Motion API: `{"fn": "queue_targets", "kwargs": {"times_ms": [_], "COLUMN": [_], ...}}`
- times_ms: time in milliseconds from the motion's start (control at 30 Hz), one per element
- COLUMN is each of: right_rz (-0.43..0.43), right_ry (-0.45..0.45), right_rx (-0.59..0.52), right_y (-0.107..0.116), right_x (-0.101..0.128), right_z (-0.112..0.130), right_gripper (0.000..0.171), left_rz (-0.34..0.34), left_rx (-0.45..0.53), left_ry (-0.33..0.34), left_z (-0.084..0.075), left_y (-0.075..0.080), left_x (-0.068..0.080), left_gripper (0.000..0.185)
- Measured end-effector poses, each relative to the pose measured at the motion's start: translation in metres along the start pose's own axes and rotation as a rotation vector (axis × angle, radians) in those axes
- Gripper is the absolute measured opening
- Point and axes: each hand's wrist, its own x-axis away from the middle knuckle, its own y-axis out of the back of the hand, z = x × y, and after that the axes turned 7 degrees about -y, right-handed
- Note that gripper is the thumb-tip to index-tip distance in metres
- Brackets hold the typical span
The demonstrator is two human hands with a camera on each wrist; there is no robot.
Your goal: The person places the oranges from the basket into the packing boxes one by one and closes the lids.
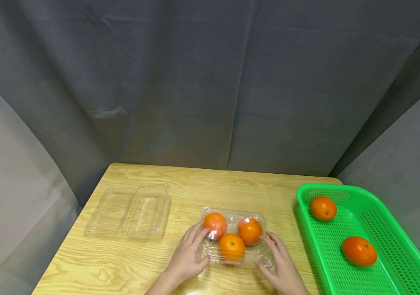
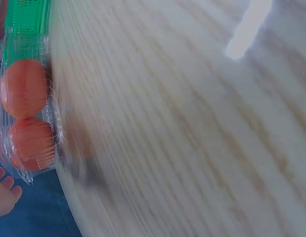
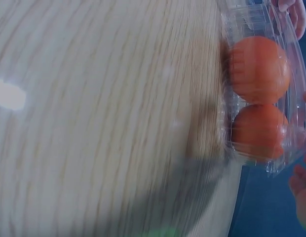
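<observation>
My left hand (image 1: 187, 256) rests on the table (image 1: 139, 262) with its fingers straight and laid against the left end of the closed clear clamshell box (image 1: 232, 237); this grip is flat and apart, not curled round anything. My right hand (image 1: 281, 268) lies likewise against the right end of the box, fingers extended along its corner, the grip relaxed and apart. The box sits on the near middle of the table, between the two hands, close to the near edge. It holds three orange fruits: one at far left (image 1: 215, 225), one at far right (image 1: 249, 230), and one at near centre (image 1: 231, 246), the three close together under the clear lid. The left wrist view shows the box wall (image 2: 49, 118) with two of the fruits behind it, heavily blurred; the right wrist view shows the same box (image 3: 286, 64) from the other end, also blurred. A second clear clamshell box (image 1: 130, 211) lies open and flat on the table to the far left, well apart from the hands. A green perforated basket (image 1: 383, 229) stands at the right edge of the table and holds two more orange fruits, one far (image 1: 323, 208) and one near (image 1: 359, 251). No brand, label or writing can be read on any item.
</observation>
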Motion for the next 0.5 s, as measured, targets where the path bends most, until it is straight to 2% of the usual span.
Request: {"fn": "queue_targets", "kwargs": {"times_ms": [233,500], "right_rz": [-0.011,-0.03], "right_ry": [0.082,0.089], "right_rx": [0.036,0.069], "right_y": [-0.006,-0.012], "right_x": [-0.003,-0.001], "right_z": [0.005,0.007], "right_gripper": [0.067,0.058], "left_rz": [-0.012,0.004], "left_rx": [-0.103,-0.135], "left_ry": [-0.083,-0.089], "left_z": [-0.002,-0.006], "left_y": [-0.005,-0.009], "left_x": [-0.004,-0.005], "left_gripper": [0.066,0.06]}}
